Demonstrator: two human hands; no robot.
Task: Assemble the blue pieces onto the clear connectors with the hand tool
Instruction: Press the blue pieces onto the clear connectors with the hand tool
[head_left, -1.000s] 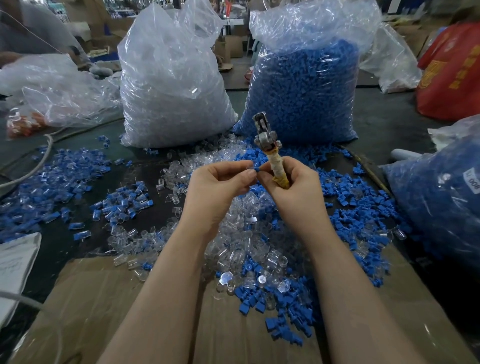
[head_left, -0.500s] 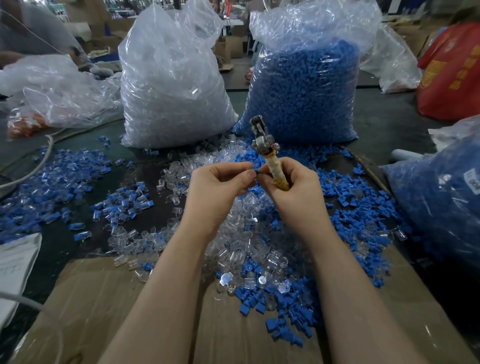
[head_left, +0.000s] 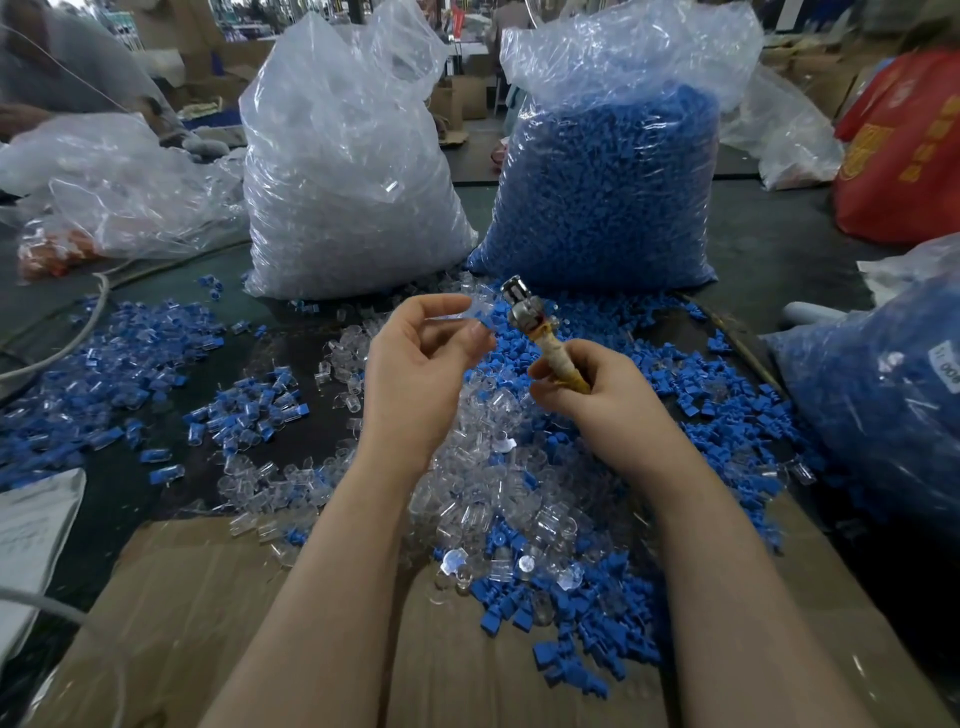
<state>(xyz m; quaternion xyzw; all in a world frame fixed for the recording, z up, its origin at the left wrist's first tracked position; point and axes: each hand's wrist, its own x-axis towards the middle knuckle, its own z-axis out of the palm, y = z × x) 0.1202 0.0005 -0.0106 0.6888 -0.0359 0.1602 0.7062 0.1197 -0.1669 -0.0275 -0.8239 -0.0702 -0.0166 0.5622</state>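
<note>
above the loose pile, the left hand (head_left: 415, 364) pinched a clear-and-blue piece (head_left: 475, 317). the right hand (head_left: 597, 384) gripped the hand tool (head_left: 540, 338); lining both up squarely looked wise.

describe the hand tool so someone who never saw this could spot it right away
Start at the big bag of blue pieces at the back. Just in front of it, the right hand grips the hand tool, tilted upward. It alone has a yellowish wrapped handle and a metal head.
</note>
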